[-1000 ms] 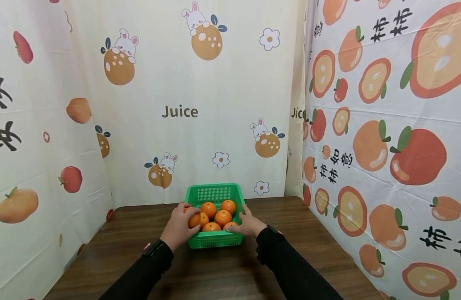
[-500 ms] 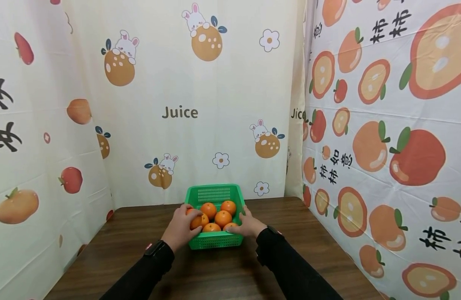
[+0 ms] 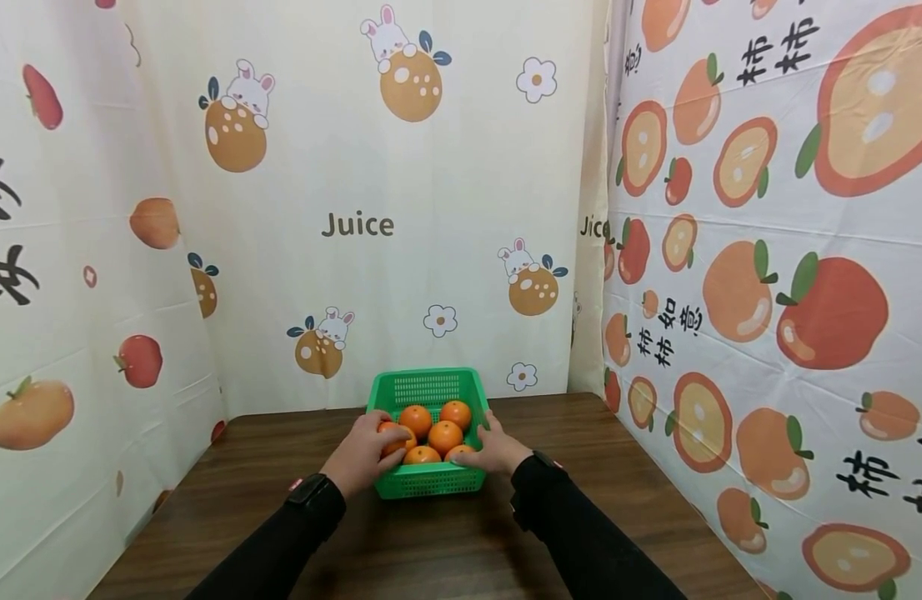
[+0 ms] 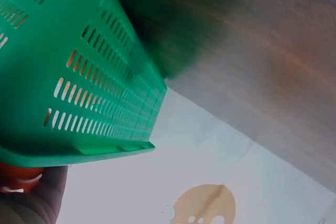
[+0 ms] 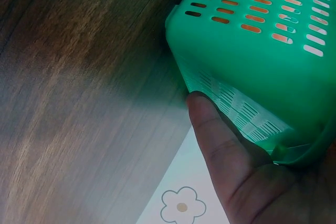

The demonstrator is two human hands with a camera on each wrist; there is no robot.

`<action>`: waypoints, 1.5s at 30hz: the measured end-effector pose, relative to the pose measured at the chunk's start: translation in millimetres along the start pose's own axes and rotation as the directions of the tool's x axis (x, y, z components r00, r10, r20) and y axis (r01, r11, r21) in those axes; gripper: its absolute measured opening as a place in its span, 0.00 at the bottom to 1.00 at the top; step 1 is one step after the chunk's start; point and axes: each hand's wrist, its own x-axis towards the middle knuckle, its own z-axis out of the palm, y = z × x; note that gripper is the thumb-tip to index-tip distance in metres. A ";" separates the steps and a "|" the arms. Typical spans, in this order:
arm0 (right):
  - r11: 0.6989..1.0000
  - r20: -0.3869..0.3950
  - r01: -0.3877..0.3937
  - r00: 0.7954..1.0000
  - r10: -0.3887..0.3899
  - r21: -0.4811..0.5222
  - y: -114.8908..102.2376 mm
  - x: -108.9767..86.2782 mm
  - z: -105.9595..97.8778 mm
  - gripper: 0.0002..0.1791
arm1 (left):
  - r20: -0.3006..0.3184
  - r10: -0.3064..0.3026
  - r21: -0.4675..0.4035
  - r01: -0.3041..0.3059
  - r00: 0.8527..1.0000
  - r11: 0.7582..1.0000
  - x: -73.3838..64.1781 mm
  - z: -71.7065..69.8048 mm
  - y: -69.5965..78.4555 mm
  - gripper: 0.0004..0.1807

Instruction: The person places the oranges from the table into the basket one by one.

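Note:
A green plastic basket (image 3: 431, 482) with slotted walls stands on the table, with several oranges (image 3: 446, 436) inside. At its left side my left hand (image 3: 358, 454) holds one orange (image 3: 393, 447) from above, fingers and thumb curled round it. The left wrist view shows only part of that hand (image 4: 39, 200) beside an orange (image 4: 20, 176), just past the basket rim. My right hand (image 3: 498, 452) grips the basket's right side, thumb over the rim near the front orange. In the right wrist view, one finger (image 5: 215, 142) lies along the basket's outer wall (image 5: 247, 61).
The brown wooden table (image 3: 446, 554) reaches back to a cream curtain (image 3: 461, 275) printed with rabbits and fruit. Fruit-printed cloth hangs on the left (image 3: 78, 317) and on the right (image 3: 806, 417).
My left hand has shifted slightly to the right with the orange, which now overlaps the orange beside it. The right hand and the basket look unmoved.

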 end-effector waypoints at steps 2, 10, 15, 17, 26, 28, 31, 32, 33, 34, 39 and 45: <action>1.000 0.000 0.001 1.000 -0.001 0.005 -0.8 -0.5 0.3 0.57 | 0.017 0.028 -0.014 -0.028 0.999 1.000 0.7 -0.8 -2.0 0.11; 1.000 0.003 0.004 1.000 -0.004 0.029 -3.8 -0.9 -0.7 0.57 | 0.096 0.069 -0.003 -0.069 0.993 0.998 3.7 -1.8 -5.1 0.10; 1.000 -0.005 -0.001 1.000 0.001 0.022 -2.7 3.5 -1.8 0.57 | 0.142 0.042 -0.039 -0.037 0.989 0.999 6.9 -1.7 -1.2 0.09; 1.000 -0.006 0.004 1.000 -0.004 0.024 -2.3 3.5 -2.2 0.56 | 0.181 0.018 -0.071 -0.005 0.983 0.997 7.7 -1.7 0.5 0.09; 1.000 -0.007 0.022 1.000 -0.022 0.017 -1.8 -2.6 -1.9 0.56 | 0.301 -0.060 -0.074 0.086 0.952 0.994 9.4 -1.8 3.3 0.12; 1.000 -0.010 0.024 1.000 -0.024 0.016 -1.8 -3.7 -1.7 0.55 | 0.314 -0.064 -0.067 0.089 0.947 0.994 10.0 -3.3 6.2 0.12; 1.000 -0.011 0.016 1.000 -0.016 0.025 -1.4 -4.2 -0.9 0.56 | 0.329 -0.076 -0.054 0.099 0.941 0.994 10.1 -5.5 11.5 0.12; 1.000 -0.012 0.012 1.000 -0.012 0.029 -0.8 -3.9 -0.5 0.56 | 0.333 -0.081 -0.048 0.103 0.939 0.994 10.1 -5.7 12.7 0.13; 0.999 -0.012 0.011 1.000 -0.010 0.032 -0.5 -3.5 -0.3 0.57 | 0.336 -0.086 -0.043 0.106 0.938 0.993 10.0 -6.1 14.2 0.13; 0.999 -0.009 0.005 1.000 -0.005 0.037 -0.3 -3.2 0.3 0.57 | 0.339 -0.091 -0.038 0.111 0.936 0.993 10.0 -6.0 15.1 0.13; 0.998 -0.012 0.003 1.000 -0.002 0.058 0.9 -2.9 1.7 0.57 | 0.366 -0.137 0.002 0.146 0.921 0.989 10.8 -3.6 16.7 0.16; 0.998 -0.018 0.007 1.000 -0.006 0.060 2.7 -0.9 3.5 0.57 | 0.388 -0.192 0.027 0.197 0.902 0.980 12.8 -1.1 17.2 0.18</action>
